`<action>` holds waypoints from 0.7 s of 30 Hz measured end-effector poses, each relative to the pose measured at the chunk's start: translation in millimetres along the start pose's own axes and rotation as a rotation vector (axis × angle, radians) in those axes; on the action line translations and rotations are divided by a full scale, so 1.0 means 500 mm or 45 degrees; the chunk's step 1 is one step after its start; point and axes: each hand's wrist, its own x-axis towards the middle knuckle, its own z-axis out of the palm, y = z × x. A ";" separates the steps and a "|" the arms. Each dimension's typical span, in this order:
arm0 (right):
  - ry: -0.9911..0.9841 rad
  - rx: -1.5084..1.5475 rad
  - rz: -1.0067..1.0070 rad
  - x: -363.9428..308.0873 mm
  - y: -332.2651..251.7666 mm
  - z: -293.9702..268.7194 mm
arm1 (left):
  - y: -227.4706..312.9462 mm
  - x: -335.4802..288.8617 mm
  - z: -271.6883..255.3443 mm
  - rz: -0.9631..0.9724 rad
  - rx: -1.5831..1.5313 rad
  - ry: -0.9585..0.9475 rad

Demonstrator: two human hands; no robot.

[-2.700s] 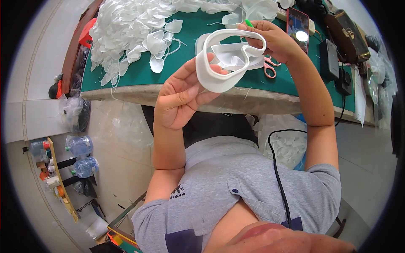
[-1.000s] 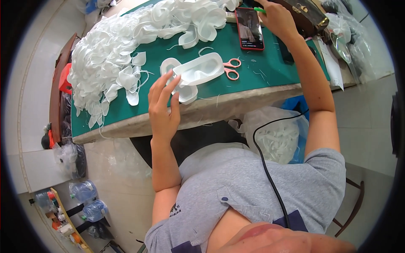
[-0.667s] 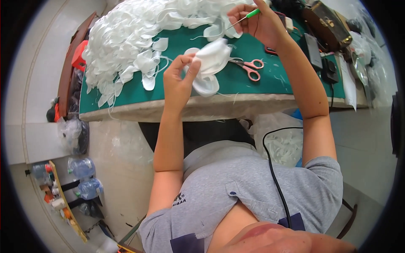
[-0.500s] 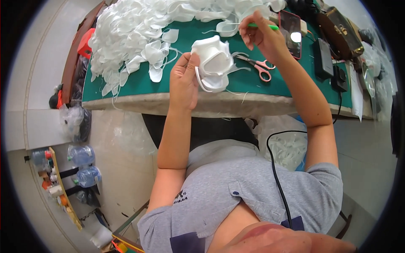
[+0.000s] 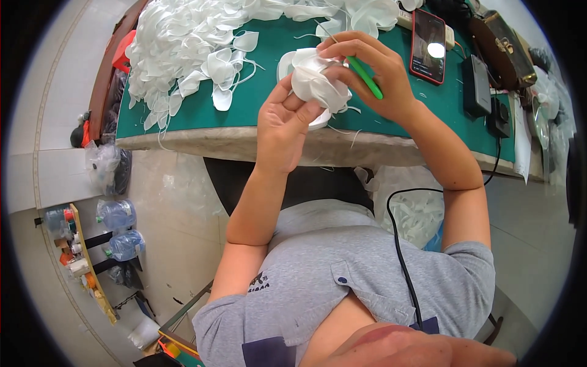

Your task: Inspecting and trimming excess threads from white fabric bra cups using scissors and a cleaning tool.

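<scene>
My left hand point(image 5: 284, 125) pinches a soft white moulded cup-shaped piece point(image 5: 318, 79) between thumb and fingers, just above the table's near edge. Thumb and fingertips of my right hand point(image 5: 382, 70) grip the same piece from its far right side. Across that right hand lies a green-handled tool point(image 5: 365, 78); its thin metal shaft points away from me, clear of the piece, and its tip is too fine to make out. More white material with thin strips shows beneath the piece, partly hidden by my hands.
A large heap of similar white pieces point(image 5: 177, 52) covers the far left of the green tabletop point(image 5: 400, 136). To the right lie a phone point(image 5: 428, 46), a black box-shaped device point(image 5: 477, 85), a brown case point(image 5: 501, 52) and a black cable point(image 5: 397, 226). Underneath stands a clear bag point(image 5: 416, 208) of white scraps.
My right hand has come down and left with the green-handled tool and now grips the white piece. The piece has been turned in my left hand. The pink-handled scissors are no longer visible.
</scene>
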 end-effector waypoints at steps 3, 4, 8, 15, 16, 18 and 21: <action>0.018 0.002 -0.077 0.004 -0.011 -0.003 | -0.001 0.001 0.000 0.001 0.031 0.081; 0.003 0.028 -0.086 0.006 -0.017 -0.003 | -0.004 0.000 0.002 0.005 0.030 0.086; 0.014 -0.041 -0.018 -0.007 -0.019 0.011 | -0.015 -0.002 0.002 -0.010 0.207 0.093; 0.246 0.222 0.274 -0.007 -0.008 0.024 | -0.018 0.008 0.004 0.017 0.009 0.148; 0.245 0.222 0.273 -0.005 0.000 0.019 | -0.016 0.008 0.001 0.018 0.009 0.148; 0.165 0.572 0.550 0.000 0.018 -0.002 | -0.010 0.009 -0.007 0.060 0.036 0.136; 0.007 0.883 0.794 0.009 0.031 -0.024 | 0.000 0.011 -0.010 -0.001 -0.203 0.121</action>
